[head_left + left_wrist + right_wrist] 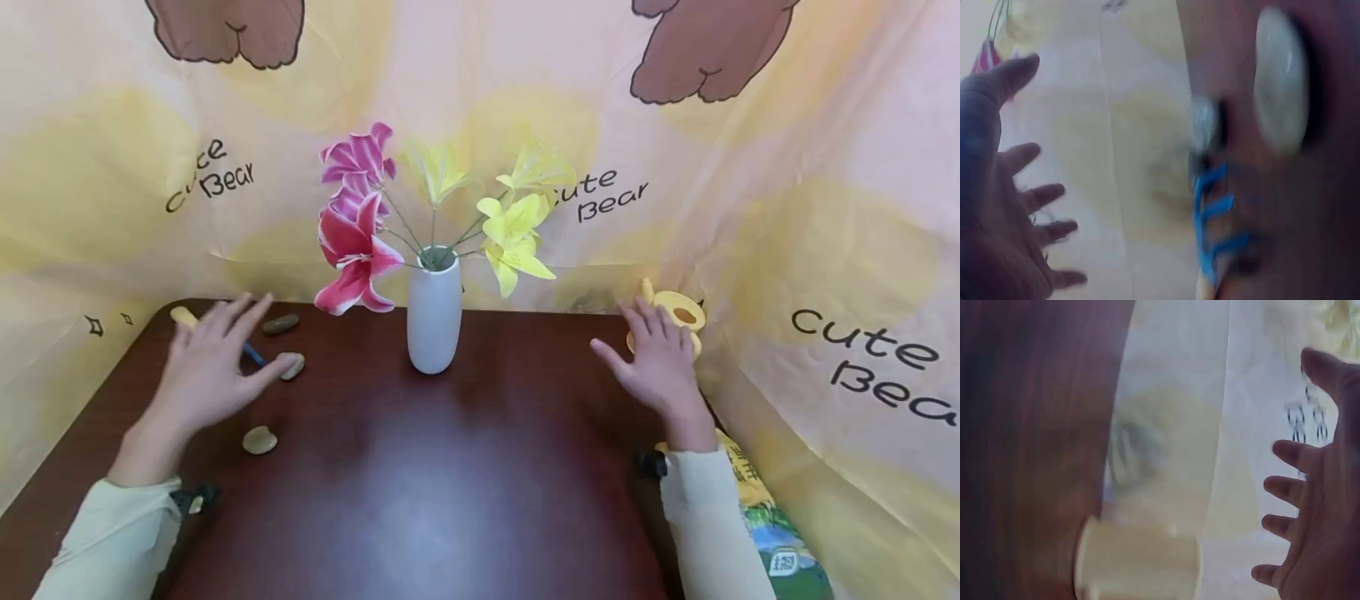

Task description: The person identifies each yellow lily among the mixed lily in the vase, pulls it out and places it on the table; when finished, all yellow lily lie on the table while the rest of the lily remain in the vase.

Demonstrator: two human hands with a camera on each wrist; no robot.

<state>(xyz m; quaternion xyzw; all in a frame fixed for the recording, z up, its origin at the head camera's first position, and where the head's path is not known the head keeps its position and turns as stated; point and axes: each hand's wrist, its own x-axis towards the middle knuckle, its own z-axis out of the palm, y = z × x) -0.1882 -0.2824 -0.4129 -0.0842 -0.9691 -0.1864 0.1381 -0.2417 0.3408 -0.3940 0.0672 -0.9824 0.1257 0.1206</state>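
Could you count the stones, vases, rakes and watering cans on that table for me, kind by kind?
Stones: 3
White vase: 1
Blue-tined rake: 1
Yellow watering can: 1
Total: 6

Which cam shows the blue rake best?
Left wrist: the blue rake is uncovered, its prongs visible though blurred, its handle cut off at the bottom edge. Head: only the handle's yellow end and a blue strip show; the left grip hides its middle. Right wrist: none of it.
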